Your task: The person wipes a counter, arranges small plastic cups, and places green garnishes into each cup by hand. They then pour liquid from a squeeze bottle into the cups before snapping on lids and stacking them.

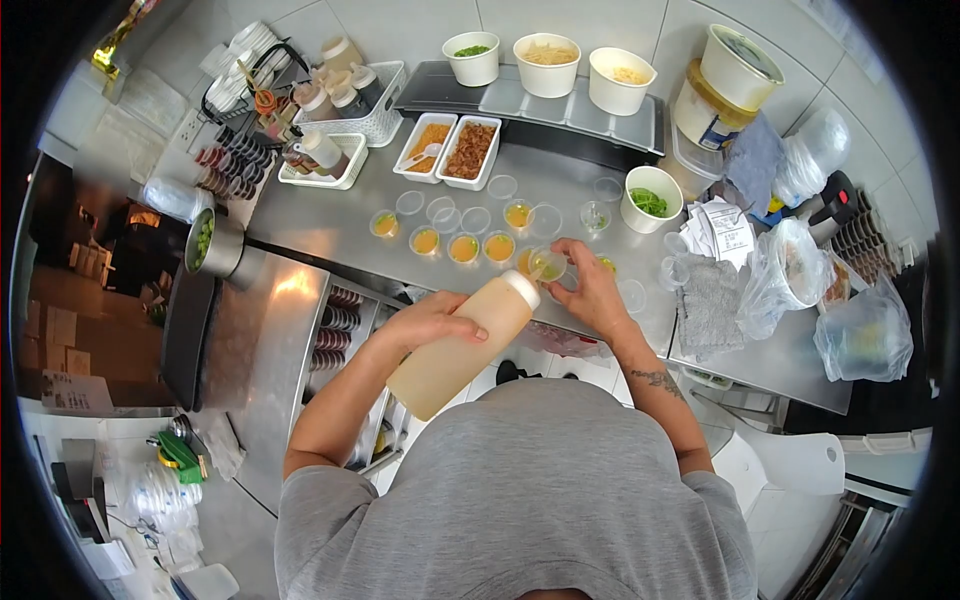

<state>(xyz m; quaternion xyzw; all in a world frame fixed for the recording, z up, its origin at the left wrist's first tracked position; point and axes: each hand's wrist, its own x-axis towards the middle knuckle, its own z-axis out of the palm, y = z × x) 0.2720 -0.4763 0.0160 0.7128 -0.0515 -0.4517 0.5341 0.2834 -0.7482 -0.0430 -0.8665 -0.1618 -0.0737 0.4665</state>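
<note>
1. Over the near edge of the table (330, 215), the left hand (425, 322) has its fingers wrapped around the squeeze bottle (450, 362).
2. The bottle's long axis slants diagonally, base toward the person, nozzle pointing forward and right.
3. The right hand's (592, 292) fingers hold a clear cup (547, 264) beside the nozzle.

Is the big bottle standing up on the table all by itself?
No, the left hand holds the bottle tilted, with its white top near a small cup at the right hand.
</note>
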